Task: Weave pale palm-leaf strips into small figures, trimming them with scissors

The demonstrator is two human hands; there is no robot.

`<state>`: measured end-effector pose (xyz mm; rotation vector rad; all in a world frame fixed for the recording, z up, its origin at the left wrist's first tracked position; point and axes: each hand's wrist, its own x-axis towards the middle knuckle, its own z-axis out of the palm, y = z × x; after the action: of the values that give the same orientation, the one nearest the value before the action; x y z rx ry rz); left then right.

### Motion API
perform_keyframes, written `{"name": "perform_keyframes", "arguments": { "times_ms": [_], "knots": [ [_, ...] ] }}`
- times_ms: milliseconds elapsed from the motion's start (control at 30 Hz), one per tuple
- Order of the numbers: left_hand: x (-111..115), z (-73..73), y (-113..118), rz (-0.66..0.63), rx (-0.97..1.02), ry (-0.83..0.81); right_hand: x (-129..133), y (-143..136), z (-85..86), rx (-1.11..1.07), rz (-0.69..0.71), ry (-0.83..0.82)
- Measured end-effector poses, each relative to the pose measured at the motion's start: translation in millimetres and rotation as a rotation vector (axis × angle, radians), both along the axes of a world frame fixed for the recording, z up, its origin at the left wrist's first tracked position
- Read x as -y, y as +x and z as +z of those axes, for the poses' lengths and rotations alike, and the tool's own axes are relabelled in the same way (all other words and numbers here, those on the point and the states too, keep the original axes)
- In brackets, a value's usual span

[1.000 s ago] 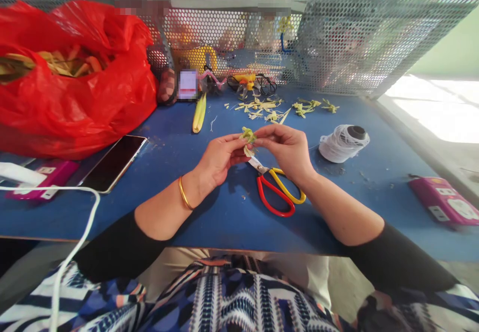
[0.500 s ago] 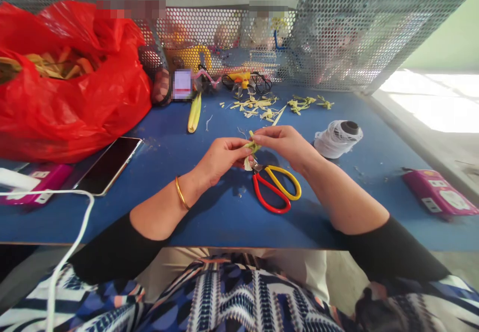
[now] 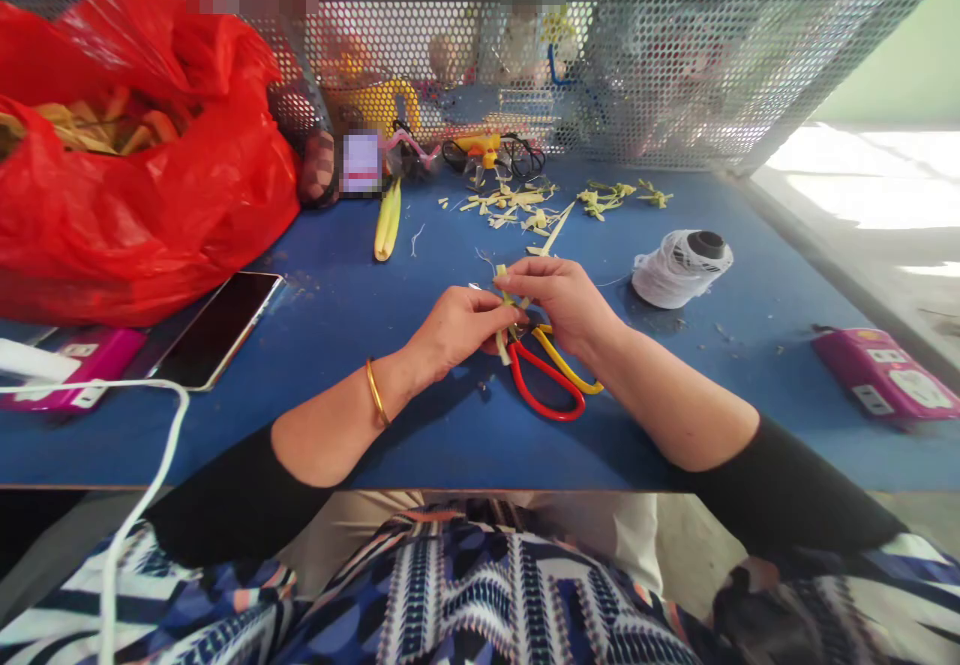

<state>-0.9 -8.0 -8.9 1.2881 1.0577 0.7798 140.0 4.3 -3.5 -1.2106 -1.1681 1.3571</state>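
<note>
Between my two hands is a small pale-green piece of husk-like strips (image 3: 504,297), folded or knotted. My left hand (image 3: 466,330), with a gold bangle at the wrist, pinches its lower part between thumb and fingers. From the other side my right hand (image 3: 559,295) grips the upper part with its fingertips. Just under the hands lie scissors (image 3: 546,387) with one red and one yellow handle; their blades are mostly hidden. A spool of white thread (image 3: 681,270) stands to the right, and a thin thread runs from it toward my right hand.
Cut strips (image 3: 517,207) and knotted green pieces (image 3: 606,200) lie at the back, near a yellow-green husk bundle (image 3: 387,223). On the left are a red plastic bag (image 3: 150,225), a phone (image 3: 221,330) and a white cable (image 3: 142,515). A purple pack (image 3: 885,373) sits right; a perforated metal screen (image 3: 660,75) stands behind.
Both hands have shifted slightly; my left thumb has moved right across the husk piece. My right hand now covers more of the yellow scissor handle.
</note>
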Motion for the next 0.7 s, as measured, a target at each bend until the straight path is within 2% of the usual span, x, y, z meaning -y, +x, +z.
{"name": "perform_keyframes", "arguments": {
  "times_ms": [133, 267, 400, 500, 600, 700],
  "knots": [
    [-0.5, 0.1, -1.4, -0.037, 0.004, 0.005, -2.9, 0.5, -3.2, -0.003, -0.094, 0.072],
    [-2.5, -1.1, -4.0, -0.079, 0.017, 0.025, -3.6, -0.1, -5.0, 0.008, -0.091, 0.060],
    [-3.8, -2.2, -5.4, -0.138, -0.031, 0.115, -4.6, -0.3, -7.5, 0.002, -0.081, 0.046],
    [-4.8, -2.5, -5.3, -0.079, 0.007, 0.075, -6.2, 1.6, -4.8, 0.017, -0.033, 0.026],
    [-5.8, -1.1, -5.4, 0.036, 0.097, -0.025, -7.5, 5.5, 2.1, 0.131, -0.004, 0.128],
    [-6.5, 1.9, -6.2, 0.064, 0.115, -0.068, -8.6, 9.3, 5.5, 0.243, 0.042, 0.217]
  ]
}}
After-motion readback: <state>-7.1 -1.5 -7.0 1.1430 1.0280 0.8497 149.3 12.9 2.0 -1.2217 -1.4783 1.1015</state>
